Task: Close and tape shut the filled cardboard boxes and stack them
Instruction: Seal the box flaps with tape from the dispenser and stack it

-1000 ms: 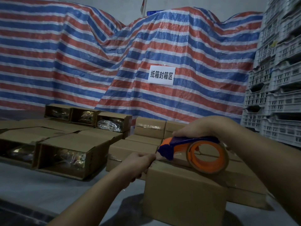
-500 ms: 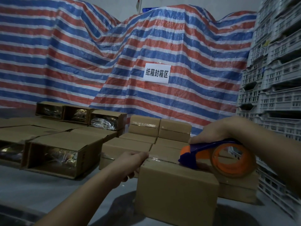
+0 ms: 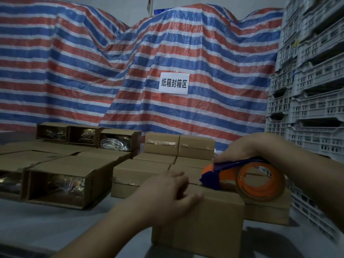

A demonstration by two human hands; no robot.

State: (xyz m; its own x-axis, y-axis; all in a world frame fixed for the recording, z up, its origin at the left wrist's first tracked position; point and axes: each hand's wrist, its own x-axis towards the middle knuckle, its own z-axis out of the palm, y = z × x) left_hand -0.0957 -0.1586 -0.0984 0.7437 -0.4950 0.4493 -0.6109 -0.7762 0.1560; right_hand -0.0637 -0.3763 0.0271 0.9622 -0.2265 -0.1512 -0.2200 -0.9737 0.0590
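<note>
Closed cardboard box [image 3: 202,218] at the near edge of the grey table [image 3: 37,220], in front of the other taped boxes [image 3: 178,146]. Left hand [image 3: 167,194] flat on the box's near top edge, fingers spread and fairly straight, gripping nothing. Right hand [image 3: 240,148] curled round the blue handle of the orange tape dispenser [image 3: 247,177], its blue nose touching the box top at the far side. Open boxes [image 3: 61,181] with shiny wrapped contents to the left, lying on their sides. Behind, a striped tarp [image 3: 93,71] bearing a white sign [image 3: 174,83]; white crates [image 3: 312,90] stacked at right
</note>
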